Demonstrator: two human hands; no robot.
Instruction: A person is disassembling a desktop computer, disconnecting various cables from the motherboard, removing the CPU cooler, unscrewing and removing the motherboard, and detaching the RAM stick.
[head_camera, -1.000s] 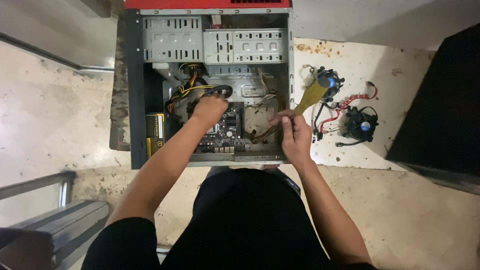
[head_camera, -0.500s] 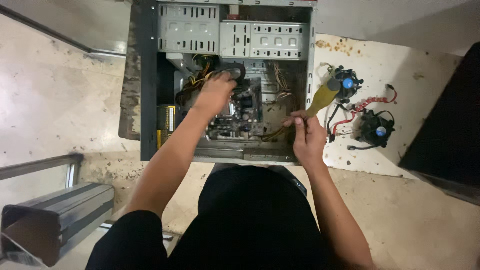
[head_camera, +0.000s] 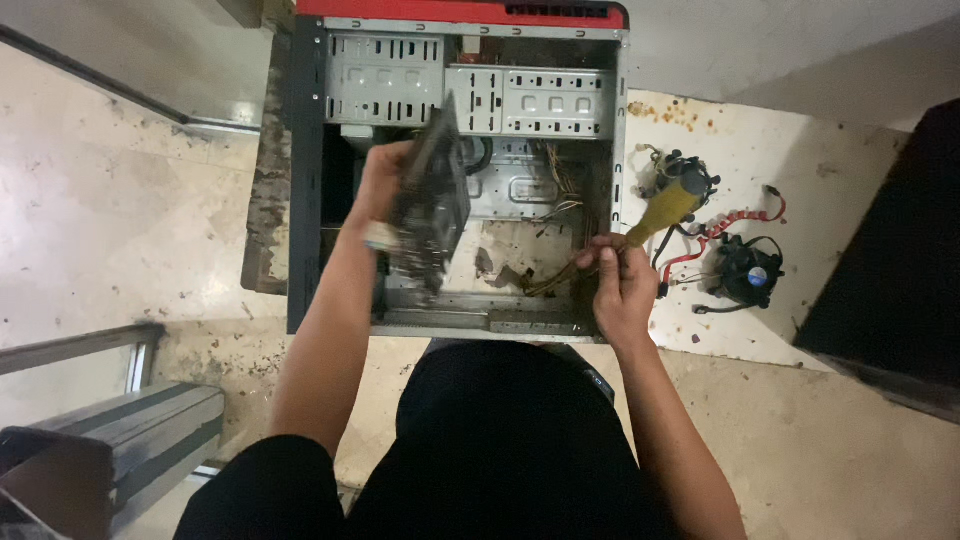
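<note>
Grey steel computer case (head_camera: 300, 180) lies open on the floor, its red front panel (head_camera: 460, 11) at the far end. Above the case's bay, the left hand (head_camera: 385, 190) grips a dark circuit board (head_camera: 432, 205) lifted edge-on. At the case's right wall, the right hand (head_camera: 622, 285) clasps a yellow-handled screwdriver (head_camera: 668, 208). Beyond that wall lie two cooling fans (head_camera: 748, 270).

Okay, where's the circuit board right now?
In the head view the circuit board is tilted up in the left hand, over the left half of the open computer case.
</note>
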